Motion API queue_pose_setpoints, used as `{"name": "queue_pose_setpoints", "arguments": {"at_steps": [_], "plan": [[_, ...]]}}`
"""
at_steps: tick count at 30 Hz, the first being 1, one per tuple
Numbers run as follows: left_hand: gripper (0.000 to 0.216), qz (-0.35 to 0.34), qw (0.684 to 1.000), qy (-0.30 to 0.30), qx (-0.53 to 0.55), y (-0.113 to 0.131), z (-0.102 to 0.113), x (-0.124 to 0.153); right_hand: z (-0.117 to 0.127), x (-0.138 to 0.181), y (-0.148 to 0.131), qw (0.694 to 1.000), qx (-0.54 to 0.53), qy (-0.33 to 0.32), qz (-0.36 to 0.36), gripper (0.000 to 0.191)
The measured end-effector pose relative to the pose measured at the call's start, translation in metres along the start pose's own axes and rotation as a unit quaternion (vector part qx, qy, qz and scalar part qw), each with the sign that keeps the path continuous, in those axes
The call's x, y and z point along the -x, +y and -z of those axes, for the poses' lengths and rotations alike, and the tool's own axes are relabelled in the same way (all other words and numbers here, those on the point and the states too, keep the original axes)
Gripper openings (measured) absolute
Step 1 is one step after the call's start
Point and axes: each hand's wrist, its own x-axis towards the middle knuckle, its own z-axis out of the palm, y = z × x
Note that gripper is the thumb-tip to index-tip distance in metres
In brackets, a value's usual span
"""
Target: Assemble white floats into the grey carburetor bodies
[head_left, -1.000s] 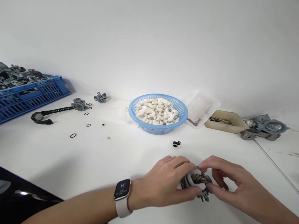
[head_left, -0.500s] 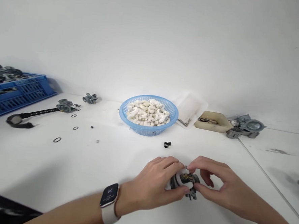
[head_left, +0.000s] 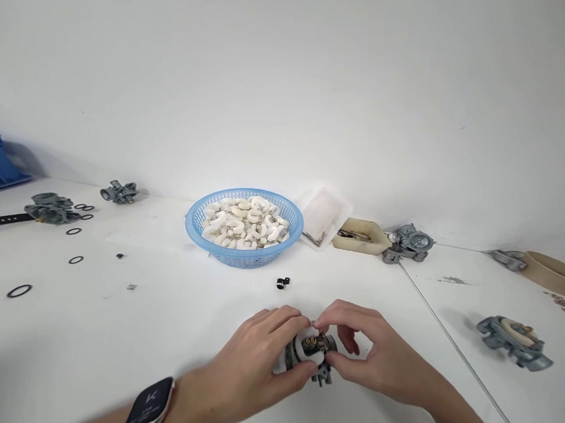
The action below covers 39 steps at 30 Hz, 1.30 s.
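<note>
1 grey metal body (head_left: 313, 346), white insert (head_left: 304, 352), nearer the worker (head_left: 443, 403) than the blue basket (head_left: 246, 259). Left hand (head_left: 257, 357): gripping one side. Right hand (head_left: 375, 350): thumb and forefinger pinching the opposite side.

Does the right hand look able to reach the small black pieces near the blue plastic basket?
Probably yes: the black pieces lie uncovered on white tabletop beyond the right hand, which touches a grey metal part.
</note>
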Motion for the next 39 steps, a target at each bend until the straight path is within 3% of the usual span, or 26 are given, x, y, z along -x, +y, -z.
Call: {"name": "queue_pose_setpoints", "arguments": {"at_steps": [4, 8, 12, 19, 27, 30, 34, 39], "plan": [[0.037, 0.006, 1.0, -0.007, -0.009, 0.0, 0.001, 0.001, 0.0, 0.001, -0.001, 1.0, 0.009, -0.005, 0.007, 0.05], [0.045, 0.003, 1.0, -0.01, -0.014, -0.004, 0.006, 0.002, -0.007, 0.0, 0.0, 1.0, 0.019, -0.015, 0.004, 0.073], [0.046, -0.048, 0.998, 0.045, -0.003, -0.013, 0.016, 0.001, -0.02, -0.006, 0.005, 0.999, 0.026, -0.026, 0.023, 0.095], [0.035, -0.05, 0.993, 0.105, -0.007, -0.031, 0.024, 0.001, -0.023, -0.015, 0.007, 0.997, 0.04, 0.016, 0.07, 0.088], [0.032, -0.089, 0.986, 0.132, -0.044, -0.038, 0.02, 0.004, -0.013, -0.01, -0.003, 0.989, 0.127, 0.006, 0.082, 0.078], [0.033, -0.083, 0.986, 0.132, -0.064, -0.037, 0.024, 0.001, -0.002, 0.011, -0.006, 0.992, 0.102, 0.049, 0.058, 0.07], [0.033, -0.099, 0.983, 0.125, -0.086, -0.037, 0.028, -0.003, 0.026, 0.071, 0.0, 0.983, 0.089, 0.154, -0.044, 0.058], [0.032, -0.129, 0.981, 0.102, -0.103, -0.033, 0.025, -0.002, 0.083, 0.172, 0.037, 0.922, 0.166, 0.299, -0.181, 0.058]]}}
